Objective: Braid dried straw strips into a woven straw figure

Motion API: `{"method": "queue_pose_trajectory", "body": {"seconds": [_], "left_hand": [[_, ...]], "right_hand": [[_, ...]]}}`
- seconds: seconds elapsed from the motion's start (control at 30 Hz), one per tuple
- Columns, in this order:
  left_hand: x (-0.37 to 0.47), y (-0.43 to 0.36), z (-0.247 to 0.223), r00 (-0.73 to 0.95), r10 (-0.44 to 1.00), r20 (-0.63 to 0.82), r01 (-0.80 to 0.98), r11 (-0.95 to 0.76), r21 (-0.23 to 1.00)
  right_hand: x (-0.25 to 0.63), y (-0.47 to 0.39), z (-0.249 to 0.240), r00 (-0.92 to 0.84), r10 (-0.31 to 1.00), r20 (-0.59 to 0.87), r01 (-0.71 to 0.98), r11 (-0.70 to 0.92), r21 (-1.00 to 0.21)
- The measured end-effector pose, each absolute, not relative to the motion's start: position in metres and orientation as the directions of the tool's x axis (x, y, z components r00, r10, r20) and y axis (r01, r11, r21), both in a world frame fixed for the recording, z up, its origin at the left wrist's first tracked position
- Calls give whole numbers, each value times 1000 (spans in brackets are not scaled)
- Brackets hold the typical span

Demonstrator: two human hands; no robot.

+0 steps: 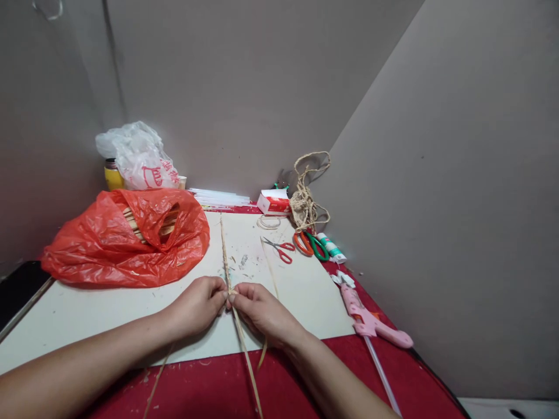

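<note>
A long straw-coloured strand [224, 250] runs over the white board from its far edge toward me and hangs past the near edge. My left hand [203, 305] pinches it from the left, thumb against fingers. From the right, my right hand [257, 308] pinches the same spot, its fingertips nearly touching those of the left. The part beyond my hands looks thicker and twisted; nearer me it is a flat strip. A thinner strip [269, 267] lies on the board to the right, near red-handled scissors [282, 249].
A red plastic bag [131, 262] of strips lies left on the white board [314, 302]. Glue sticks [220, 199], a small box [274, 202] and braided cord [303, 203] are at the back. Orange [303, 244] and green [317, 247] handles and a pink glue gun [369, 323] lie right.
</note>
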State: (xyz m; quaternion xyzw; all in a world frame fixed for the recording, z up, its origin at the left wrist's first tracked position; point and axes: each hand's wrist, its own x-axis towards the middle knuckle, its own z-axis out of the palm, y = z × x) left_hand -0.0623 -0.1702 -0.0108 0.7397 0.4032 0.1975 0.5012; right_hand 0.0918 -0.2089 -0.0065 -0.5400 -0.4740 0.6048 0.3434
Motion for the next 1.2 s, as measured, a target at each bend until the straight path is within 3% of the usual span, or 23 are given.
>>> {"method": "queue_pose_trajectory", "body": {"seconds": [0.1, 0.2, 0.4, 0.53, 0.67, 0.8, 0.87, 0.97, 1.13, 1.2], "left_hand": [[-61, -171, -14, 564, 824, -65, 370, -182, 911], [-59, -169, -17, 586, 802, -117, 308, -87, 947], [-59, -166, -17, 606, 784, -132, 273, -49, 961], [-58, -167, -11, 596, 787, -157, 325, -58, 944], [-58, -166, -8, 605, 779, -166, 368, -88, 926], [-58, -164, -12, 633, 750, -192, 366, -72, 928], [-58, -164, -15, 626, 757, -186, 349, -60, 935], [-58, -164, -17, 599, 779, -184, 340, -39, 940], [-57, -168, -12, 595, 772, -224, 302, 44, 952], [-57, -169, -10, 591, 774, -228, 250, 92, 964]], "right_hand": [[92, -209, -7, -162, 945, -283, 159, -258, -953], [92, -210, -8, -133, 965, -226, 253, -187, -949], [91, -215, -10, -118, 990, -76, 499, -7, -866], [92, -219, -9, -116, 993, 27, 698, 101, -709], [91, -225, -6, -111, 993, 40, 849, 116, -516], [88, -230, -3, -140, 989, 46, 936, 147, -319], [88, -232, 0, -156, 986, 51, 946, 164, -279], [91, -233, 4, -127, 991, 46, 934, 136, -331], [91, -237, 11, -131, 991, 4, 790, 106, -604], [83, -242, 11, -170, 985, 3, 767, 134, -628]]}}
